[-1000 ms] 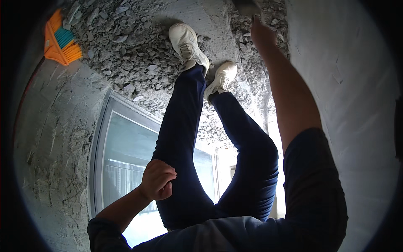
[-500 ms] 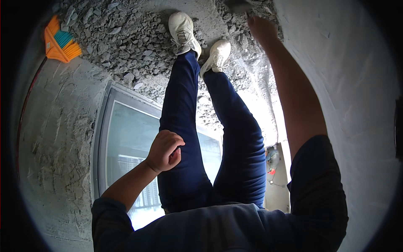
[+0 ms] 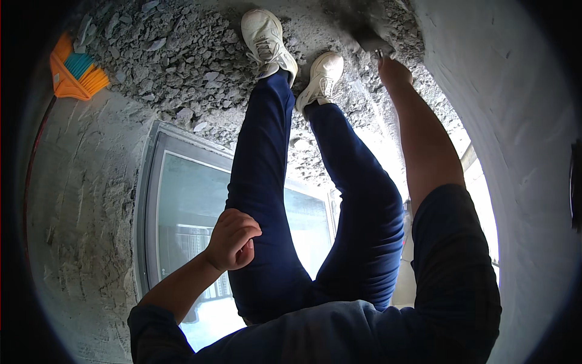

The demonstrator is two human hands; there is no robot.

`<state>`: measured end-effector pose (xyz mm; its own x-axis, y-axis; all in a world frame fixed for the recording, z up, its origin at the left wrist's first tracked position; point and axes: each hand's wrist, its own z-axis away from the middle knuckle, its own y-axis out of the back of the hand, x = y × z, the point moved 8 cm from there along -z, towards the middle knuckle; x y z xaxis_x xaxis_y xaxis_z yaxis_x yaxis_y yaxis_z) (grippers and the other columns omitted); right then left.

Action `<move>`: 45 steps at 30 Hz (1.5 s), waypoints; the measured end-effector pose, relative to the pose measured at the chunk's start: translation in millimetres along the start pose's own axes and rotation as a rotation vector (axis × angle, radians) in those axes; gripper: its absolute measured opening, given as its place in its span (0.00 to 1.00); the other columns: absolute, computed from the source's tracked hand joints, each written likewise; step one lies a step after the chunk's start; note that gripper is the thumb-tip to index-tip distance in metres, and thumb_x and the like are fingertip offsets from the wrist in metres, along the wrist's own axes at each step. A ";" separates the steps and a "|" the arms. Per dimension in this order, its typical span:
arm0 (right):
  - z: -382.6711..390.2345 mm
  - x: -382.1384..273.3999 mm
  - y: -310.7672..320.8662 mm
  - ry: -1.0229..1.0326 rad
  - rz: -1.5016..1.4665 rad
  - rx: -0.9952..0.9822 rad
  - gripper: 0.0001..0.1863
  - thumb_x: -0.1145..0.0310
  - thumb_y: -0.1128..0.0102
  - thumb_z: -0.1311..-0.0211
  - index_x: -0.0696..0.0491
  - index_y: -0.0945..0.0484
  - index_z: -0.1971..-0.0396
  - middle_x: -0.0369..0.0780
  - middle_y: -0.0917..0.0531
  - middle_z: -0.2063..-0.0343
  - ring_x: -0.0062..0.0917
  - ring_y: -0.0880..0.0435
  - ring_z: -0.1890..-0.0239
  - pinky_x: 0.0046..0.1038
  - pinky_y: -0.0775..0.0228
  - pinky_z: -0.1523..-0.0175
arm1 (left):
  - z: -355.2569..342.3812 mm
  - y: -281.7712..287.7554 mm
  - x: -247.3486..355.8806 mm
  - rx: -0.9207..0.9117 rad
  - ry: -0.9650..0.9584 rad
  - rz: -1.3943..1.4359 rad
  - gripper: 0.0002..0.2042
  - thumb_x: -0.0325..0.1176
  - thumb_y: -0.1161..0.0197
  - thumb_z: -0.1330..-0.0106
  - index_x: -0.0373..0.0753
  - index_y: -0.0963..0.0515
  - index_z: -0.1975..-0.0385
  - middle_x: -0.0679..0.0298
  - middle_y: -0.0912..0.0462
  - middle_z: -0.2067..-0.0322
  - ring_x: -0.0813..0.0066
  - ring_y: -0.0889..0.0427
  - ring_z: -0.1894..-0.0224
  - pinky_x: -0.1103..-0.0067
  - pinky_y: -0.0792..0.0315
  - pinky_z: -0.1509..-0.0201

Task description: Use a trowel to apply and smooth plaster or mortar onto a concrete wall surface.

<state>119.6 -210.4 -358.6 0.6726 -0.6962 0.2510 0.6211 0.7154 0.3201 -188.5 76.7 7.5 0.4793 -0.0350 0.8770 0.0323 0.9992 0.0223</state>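
Observation:
Near the top right, my right hand (image 3: 395, 75) grips a dark flat-bladed tool (image 3: 371, 40) by its handle. Its blade, partly smeared by motion, lies over gritty, broken concrete (image 3: 402, 24) just beyond my right shoe (image 3: 324, 76). My left hand (image 3: 234, 239) is curled, with nothing visible in it, against the front of my left leg in dark blue trousers (image 3: 260, 151). My left shoe (image 3: 264, 36), white like the other, rests among grey rubble (image 3: 157, 76).
An orange-and-teal broom (image 3: 74, 76) with a red handle is at the upper left on rough grey cement (image 3: 85, 200). A grey-framed glass pane (image 3: 182, 194) spans behind my legs. A pale wall (image 3: 509, 182) curves along the right, beside a bright opening.
My right hand and the tool have moved rightward and down in the picture. My left hand rose, then came back lower on my leg. The view has shifted slightly, placing my shoes higher.

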 end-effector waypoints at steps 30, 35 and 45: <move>534.1 196.3 -283.9 -0.618 -0.942 -0.234 0.20 0.58 0.46 0.40 0.63 0.20 0.64 0.52 0.15 0.69 0.40 0.13 0.68 0.39 0.23 0.55 | 54.7 -130.1 35.7 -0.500 0.134 -0.840 0.14 0.40 0.38 0.40 0.43 0.19 0.56 0.65 0.20 0.55 0.62 0.24 0.47 0.64 0.31 0.43; 517.7 141.1 -224.1 -0.523 -1.015 0.033 0.17 0.58 0.43 0.41 0.55 0.23 0.58 0.51 0.16 0.62 0.46 0.17 0.58 0.44 0.26 0.51 | 56.8 -107.8 70.7 -0.565 0.359 -1.218 0.23 0.51 0.38 0.38 0.43 0.26 0.49 0.62 0.24 0.47 0.57 0.21 0.51 0.64 0.24 0.47; 411.7 11.5 -246.7 -0.346 -1.569 0.020 0.22 0.57 0.42 0.43 0.55 0.24 0.53 0.52 0.17 0.57 0.45 0.18 0.53 0.41 0.27 0.47 | 51.0 -150.8 73.2 -0.929 0.633 -0.754 0.15 0.36 0.35 0.41 0.38 0.31 0.84 0.60 0.29 0.85 0.70 0.27 0.81 0.70 0.34 0.75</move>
<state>-191.5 -419.3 -58.5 -0.7135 -0.6870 -0.1374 0.5691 -0.6827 0.4583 -202.9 -75.6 92.8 0.3923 -0.8183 0.4202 0.9195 0.3614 -0.1548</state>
